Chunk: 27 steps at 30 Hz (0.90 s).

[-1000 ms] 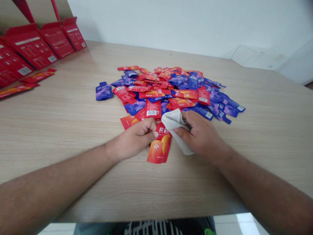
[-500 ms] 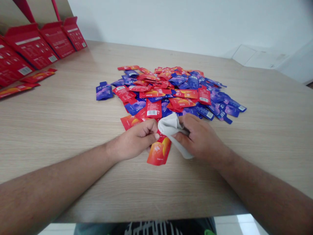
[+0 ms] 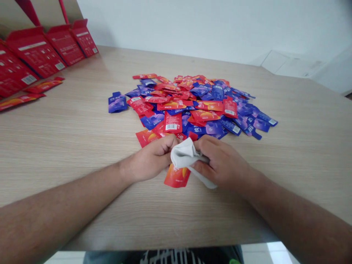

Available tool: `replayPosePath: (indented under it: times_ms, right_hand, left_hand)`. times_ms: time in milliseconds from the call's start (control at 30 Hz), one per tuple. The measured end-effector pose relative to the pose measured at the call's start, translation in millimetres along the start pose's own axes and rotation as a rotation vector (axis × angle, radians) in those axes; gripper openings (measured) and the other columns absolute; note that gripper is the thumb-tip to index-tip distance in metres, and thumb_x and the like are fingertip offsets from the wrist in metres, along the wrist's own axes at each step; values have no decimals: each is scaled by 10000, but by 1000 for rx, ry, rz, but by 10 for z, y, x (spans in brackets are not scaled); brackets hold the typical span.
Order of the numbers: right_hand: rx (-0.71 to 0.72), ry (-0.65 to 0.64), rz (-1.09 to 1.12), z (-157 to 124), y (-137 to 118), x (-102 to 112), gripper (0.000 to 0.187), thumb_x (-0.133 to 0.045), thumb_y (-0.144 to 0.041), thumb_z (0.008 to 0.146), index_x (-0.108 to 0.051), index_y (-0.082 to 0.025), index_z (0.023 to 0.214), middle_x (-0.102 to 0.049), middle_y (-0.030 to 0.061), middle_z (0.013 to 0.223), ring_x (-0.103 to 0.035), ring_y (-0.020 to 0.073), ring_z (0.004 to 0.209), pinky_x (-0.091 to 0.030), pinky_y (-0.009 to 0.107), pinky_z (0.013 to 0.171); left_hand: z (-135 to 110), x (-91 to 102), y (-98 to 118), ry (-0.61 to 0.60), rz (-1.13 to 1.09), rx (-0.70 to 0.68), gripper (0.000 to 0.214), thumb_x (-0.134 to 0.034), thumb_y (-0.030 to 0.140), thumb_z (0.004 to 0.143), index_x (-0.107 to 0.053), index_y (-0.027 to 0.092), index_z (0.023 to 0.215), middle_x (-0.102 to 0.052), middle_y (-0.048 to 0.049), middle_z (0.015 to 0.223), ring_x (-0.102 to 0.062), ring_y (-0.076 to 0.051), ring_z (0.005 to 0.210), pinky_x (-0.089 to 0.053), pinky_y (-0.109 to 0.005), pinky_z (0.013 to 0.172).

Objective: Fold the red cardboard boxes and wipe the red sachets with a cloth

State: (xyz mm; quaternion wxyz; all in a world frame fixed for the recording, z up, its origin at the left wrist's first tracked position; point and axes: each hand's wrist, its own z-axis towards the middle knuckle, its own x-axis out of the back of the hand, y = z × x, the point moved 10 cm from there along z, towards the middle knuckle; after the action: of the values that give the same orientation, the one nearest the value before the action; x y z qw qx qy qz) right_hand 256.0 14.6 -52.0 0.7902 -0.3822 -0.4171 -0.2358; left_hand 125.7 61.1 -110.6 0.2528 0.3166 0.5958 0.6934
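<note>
My left hand is closed on the side of an orange-red sachet with a yellow fruit print. In my right hand a folded white cloth is pinched between thumb and fingers. The cloth lies over the middle of the sachet, touching it, and hides part of its print and my left thumb tip. Just beyond both hands spreads a heap of red and blue sachets, the nearest ones close to my fingers.
Several red cartons with barcodes stand at the far left. In front of them lie orange-red sachets. One blue sachet sits slightly apart, left of the heap. The wooden table meets a white wall behind.
My right hand has drawn the cloth down and slightly left across the sachet, covering more of its print. My left hand has stayed in nearly the same place.
</note>
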Motion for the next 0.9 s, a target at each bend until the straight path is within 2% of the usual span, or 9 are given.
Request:
replayPosePath:
  times_ms: [167, 300, 467, 600, 733, 900]
  right_hand:
    - [-92, 122, -75, -12, 96, 128, 152, -695, -324, 1038, -583, -223, 1020, -670, 59, 988, -641, 263, 928, -454, 353, 770]
    - [-23, -2, -27, -2, 17, 2, 110, -666, -296, 1039, -612, -216, 1093, -678, 56, 1026, -643, 245, 908, -472, 347, 775]
    - [-108, 105, -74, -5, 91, 117, 147, -674, -350, 1046, -595, -227, 1036, -685, 72, 1011, -652, 277, 961, -482, 366, 799]
    - [-31, -17, -30, 3, -2, -7, 100, -649, -308, 1051, -609, -226, 1092, -693, 74, 1055, -661, 262, 943, -489, 358, 785]
    - [-99, 104, -78, -12, 78, 114, 154, -678, -353, 1052, -594, -225, 1049, -690, 79, 1024, -658, 284, 961, -481, 372, 787]
    - [-40, -10, -36, -7, 19, -4, 106, -665, -298, 1048, -606, -218, 1085, -674, 64, 1035, -649, 262, 935, -468, 359, 780]
  left_hand:
    - [-1, 19, -18, 32, -24, 38, 307, -669, 430, 1030, -510, 198, 906, -563, 15, 840, -480, -121, 709, -399, -251, 637]
    - [2, -9, 19, -1, 5, 3, 301, -706, 387, 1003, -514, 192, 878, -582, 5, 862, -509, -128, 757, -440, -259, 688]
    - [5, 29, -36, 38, -43, 43, 322, -691, 442, 1017, -518, 194, 906, -560, 17, 824, -468, -116, 695, -396, -242, 623]
    - [12, -13, 34, 4, -12, -16, 312, -723, 393, 998, -521, 189, 877, -567, 8, 845, -491, -129, 753, -431, -255, 678]
    - [8, 19, -11, 37, -36, 29, 311, -677, 425, 1025, -512, 197, 892, -539, 23, 817, -455, -119, 696, -388, -246, 626]
    - [4, 0, 17, 15, -2, 3, 316, -716, 396, 998, -506, 196, 873, -575, 6, 859, -508, -136, 757, -432, -263, 684]
